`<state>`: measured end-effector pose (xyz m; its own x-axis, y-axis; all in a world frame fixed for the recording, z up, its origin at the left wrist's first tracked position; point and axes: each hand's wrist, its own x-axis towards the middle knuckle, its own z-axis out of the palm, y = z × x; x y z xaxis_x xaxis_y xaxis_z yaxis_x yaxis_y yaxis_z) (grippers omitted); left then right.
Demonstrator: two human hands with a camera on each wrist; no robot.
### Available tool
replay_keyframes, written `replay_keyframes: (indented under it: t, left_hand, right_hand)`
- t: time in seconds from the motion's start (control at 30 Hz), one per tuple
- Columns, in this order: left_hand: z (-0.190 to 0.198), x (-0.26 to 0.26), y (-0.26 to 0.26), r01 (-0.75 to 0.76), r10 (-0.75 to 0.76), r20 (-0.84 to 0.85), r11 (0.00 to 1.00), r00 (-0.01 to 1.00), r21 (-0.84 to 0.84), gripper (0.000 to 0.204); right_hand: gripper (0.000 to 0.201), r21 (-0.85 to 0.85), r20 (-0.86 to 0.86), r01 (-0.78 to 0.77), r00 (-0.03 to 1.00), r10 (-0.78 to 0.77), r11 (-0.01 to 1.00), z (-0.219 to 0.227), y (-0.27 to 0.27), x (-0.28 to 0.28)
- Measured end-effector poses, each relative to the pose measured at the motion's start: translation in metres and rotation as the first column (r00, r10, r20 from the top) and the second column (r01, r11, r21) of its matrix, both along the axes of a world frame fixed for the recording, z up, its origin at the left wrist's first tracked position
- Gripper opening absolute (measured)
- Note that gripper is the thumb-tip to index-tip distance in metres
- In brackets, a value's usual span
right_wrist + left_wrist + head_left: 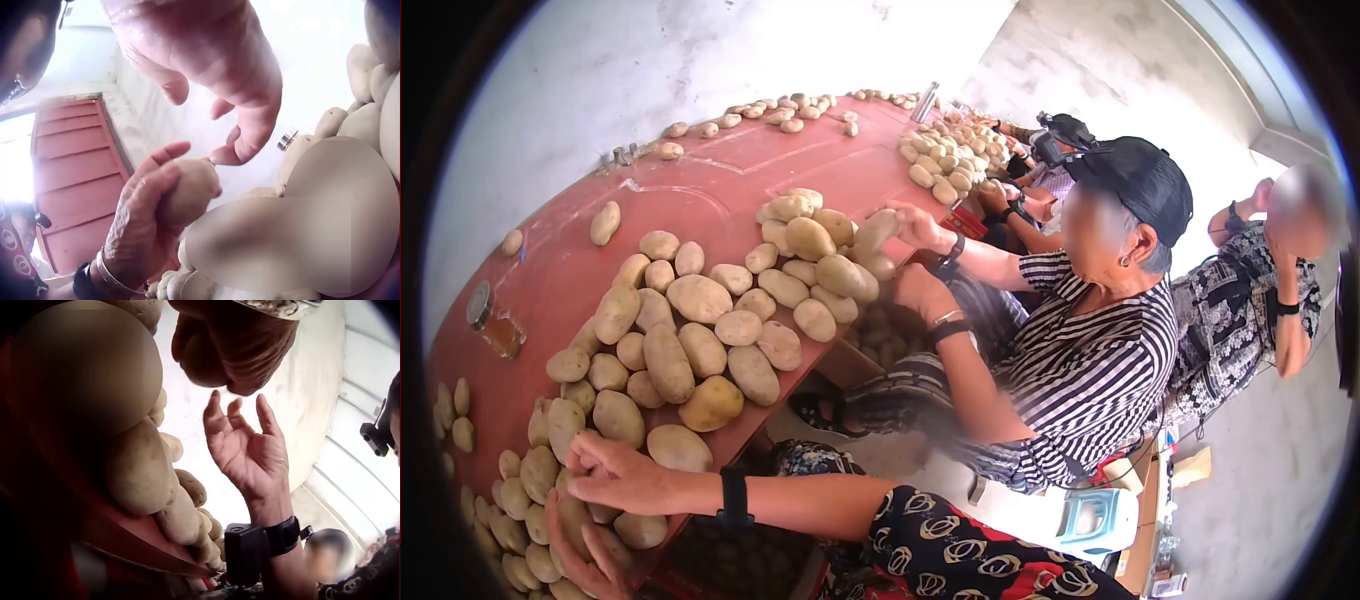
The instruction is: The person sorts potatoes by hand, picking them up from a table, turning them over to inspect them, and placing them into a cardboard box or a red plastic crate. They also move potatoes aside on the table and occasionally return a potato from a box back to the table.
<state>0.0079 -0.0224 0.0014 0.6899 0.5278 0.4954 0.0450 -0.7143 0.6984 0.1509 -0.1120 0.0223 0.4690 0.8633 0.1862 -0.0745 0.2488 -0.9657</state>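
Observation:
My left hand (pixel 590 565) grips a potato (pixel 572 515) low in the head view, beside the heap on the table edge. In the right wrist view, the fingers and thumb of this left hand (pixel 134 215) curl round the pale potato (pixel 187 190). My right hand (pixel 625 478) is just above it with loosely bent fingers and nothing in its palm. One fingertip of the right hand (pixel 206 56) is at the potato's end; contact is unclear. The left wrist view shows the right hand (pixel 247 450) spread, below the left hand (pixel 256 347) and its potato (pixel 203 359).
Many potatoes (pixel 700 300) heap along the red table (pixel 685 200). A glass jar (pixel 498 325) lies at the left. Beside me, a person in a striped shirt (pixel 1090 370) handles potatoes; others sit or stand beyond. Under the table edge is a container of potatoes (pixel 740 560).

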Motion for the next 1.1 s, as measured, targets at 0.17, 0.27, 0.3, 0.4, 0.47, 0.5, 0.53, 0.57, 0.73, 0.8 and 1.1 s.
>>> replay_keyframes:
  t: [0.17,0.27,0.3,0.4,0.47,0.5,0.53,0.57,0.73,0.8,1.1]
  left_hand:
    - [-0.012,-0.003,0.0,-0.151,0.146,0.109,0.988,0.983,0.042,0.041]
    - [-0.014,0.004,-0.015,-0.01,0.046,0.193,0.983,0.98,-0.184,0.045]
    - [-0.015,0.009,-0.02,-0.04,0.071,0.186,0.986,0.98,-0.162,0.062]
    - [-0.012,0.006,-0.015,0.095,-0.089,0.255,0.995,0.963,-0.009,0.058]
    - [0.004,0.0,-0.004,0.047,-0.022,0.235,0.994,0.972,-0.103,0.05]
    - [0.011,-0.003,0.002,0.001,0.041,0.209,0.98,0.977,-0.198,0.044]
    - [0.006,-0.004,0.02,0.009,0.033,0.207,0.98,0.978,-0.199,0.044]
    - [-0.011,-0.012,0.051,-0.115,0.119,-0.013,0.978,0.993,0.173,0.044]
    - [-0.037,-0.018,0.068,-0.109,0.423,-0.349,0.751,0.836,0.651,0.054]
    - [-0.036,-0.014,0.068,-0.129,0.432,-0.38,0.782,0.818,0.61,0.06]
    - [-0.041,-0.011,0.067,-0.175,0.513,-0.386,0.745,0.766,0.643,0.058]
  right_hand:
    - [0.051,-0.135,0.103,-0.279,0.95,0.294,0.951,-0.008,0.001,-0.019]
    - [0.05,0.053,0.109,-0.111,0.988,0.105,0.992,-0.015,0.007,-0.034]
    - [0.044,0.057,0.016,-0.147,0.989,0.146,0.988,-0.006,0.003,-0.03]
    - [0.036,0.116,-0.052,-0.06,0.996,0.066,0.992,-0.006,0.008,-0.036]
    - [0.032,-0.018,-0.05,-0.124,0.991,0.123,0.992,0.014,-0.002,-0.029]
    - [0.027,-0.154,-0.056,-0.181,0.983,0.175,0.971,0.02,-0.007,-0.025]
    - [0.027,-0.156,-0.058,-0.173,0.984,0.166,0.973,0.02,-0.008,-0.023]
    - [0.025,-0.174,-0.043,-0.278,0.961,0.275,0.945,0.019,-0.01,-0.024]
    - [0.027,-0.259,0.341,-0.515,0.743,0.576,0.817,-0.029,-0.002,-0.04]
    - [0.032,-0.385,0.484,-0.571,0.544,0.686,0.725,-0.046,-0.002,-0.044]
    - [0.034,-0.452,0.68,-0.419,0.41,0.608,0.787,-0.08,0.001,-0.054]
